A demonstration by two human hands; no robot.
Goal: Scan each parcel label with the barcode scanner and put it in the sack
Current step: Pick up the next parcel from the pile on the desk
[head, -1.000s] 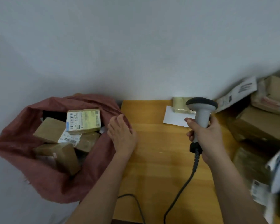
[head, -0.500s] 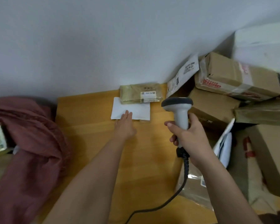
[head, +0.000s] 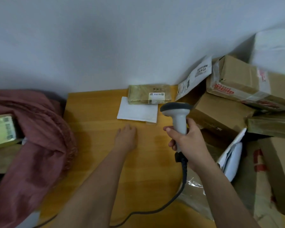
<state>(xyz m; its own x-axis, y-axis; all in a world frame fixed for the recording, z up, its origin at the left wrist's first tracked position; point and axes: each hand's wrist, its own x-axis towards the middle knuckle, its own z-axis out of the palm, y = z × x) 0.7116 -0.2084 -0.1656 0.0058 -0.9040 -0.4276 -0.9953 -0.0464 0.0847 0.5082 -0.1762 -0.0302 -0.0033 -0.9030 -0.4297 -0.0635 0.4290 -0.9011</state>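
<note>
My right hand [head: 187, 142] grips the grey barcode scanner [head: 178, 116] upright above the wooden table [head: 95, 112]; its black cable trails down toward me. My left hand [head: 126, 137] hovers over or rests on the table with fingers extended, holding nothing, just short of a flat white parcel [head: 137, 111]. Behind that lies a small tape-wrapped brown parcel [head: 148, 94] with a white label, against the wall. The dull red sack [head: 39, 145] sits at the left, with a labelled parcel [head: 2, 130] showing in its mouth.
A heap of cardboard boxes [head: 237, 83] and a white mailer bag [head: 194, 78] fills the right side. More boxes [head: 217, 116], a white pouch [head: 232, 160] and a clear plastic-wrapped packet [head: 194, 195] crowd the table's right edge. A grey wall stands behind.
The view swung right from the sack to the table. My left hand left the sack, reached to the white parcel, then drew back slightly. The scanner stays in my right hand.
</note>
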